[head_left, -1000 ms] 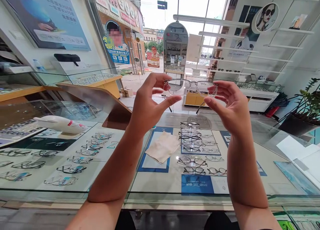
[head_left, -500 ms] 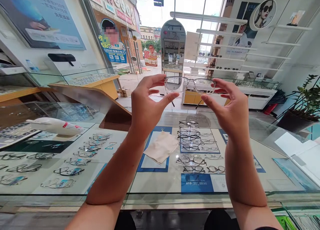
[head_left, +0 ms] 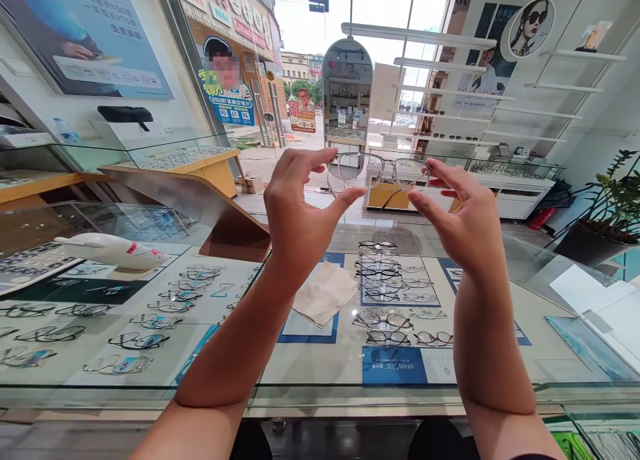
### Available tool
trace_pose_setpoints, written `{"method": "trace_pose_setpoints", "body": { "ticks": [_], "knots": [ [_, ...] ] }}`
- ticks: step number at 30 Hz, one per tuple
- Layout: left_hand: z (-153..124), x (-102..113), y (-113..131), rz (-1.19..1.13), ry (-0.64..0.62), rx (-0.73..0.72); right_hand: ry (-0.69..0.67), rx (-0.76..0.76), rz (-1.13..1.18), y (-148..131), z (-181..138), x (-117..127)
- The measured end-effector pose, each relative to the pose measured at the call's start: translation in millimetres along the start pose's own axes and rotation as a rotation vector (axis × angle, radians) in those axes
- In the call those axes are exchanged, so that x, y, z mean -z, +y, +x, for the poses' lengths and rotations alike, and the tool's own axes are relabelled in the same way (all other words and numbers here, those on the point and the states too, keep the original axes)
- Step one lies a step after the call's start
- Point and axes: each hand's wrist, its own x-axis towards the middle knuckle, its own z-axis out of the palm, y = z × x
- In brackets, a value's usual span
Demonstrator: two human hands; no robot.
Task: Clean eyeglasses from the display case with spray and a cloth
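Note:
I hold a pair of clear-framed glasses (head_left: 383,172) up in front of me, above a glass display counter (head_left: 320,353). My left hand (head_left: 300,210) pinches the left end of the frame between thumb and forefinger. My right hand (head_left: 457,213) pinches the right end the same way. The lenses face me and the temples point away and down. A beige cleaning cloth (head_left: 325,292) lies on the counter below my left hand. Rows of glasses (head_left: 385,293) lie under the glass beneath the raised pair.
A white dolphin figure (head_left: 113,250) rests on the counter at the left, above more displayed frames (head_left: 140,320). A potted plant (head_left: 607,213) stands at the right. Wall shelves (head_left: 475,93) and a mirror stand (head_left: 347,90) are farther back by the shop window.
The glasses have tilted slightly, with their temples swinging in under the frame. Both hands stay pinched on the frame ends at about the same height.

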Motion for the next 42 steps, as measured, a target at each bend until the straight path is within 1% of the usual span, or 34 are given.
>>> {"method": "trace_pose_setpoints", "body": {
  "ticks": [6,13,17,23,27,32,37,42],
  "knots": [
    [1,0,-5,-0.011,-0.029,-0.031,-0.021,-0.007,0.039,0,-1,0],
    [0,3,5,-0.051,-0.009,0.017,-0.056,-0.005,0.039,-1,-1,1],
    [1,7,5,-0.047,-0.019,0.015,-0.062,-0.009,0.035,-1,-2,1],
    [9,14,-7,-0.027,-0.090,0.032,-0.001,0.054,-0.007,-4,-1,-1],
    [13,19,-19,-0.024,-0.108,0.056,0.006,0.099,-0.031,-8,-1,-1],
    [17,24,-29,-0.018,-0.160,0.092,0.012,0.135,-0.038,-13,-2,-1],
    [18,25,-32,-0.041,-0.167,0.077,0.006,0.134,-0.048,-16,-3,0],
    [18,27,-29,-0.014,-0.181,0.101,-0.013,0.113,-0.027,-15,-3,0]
  ]
}}
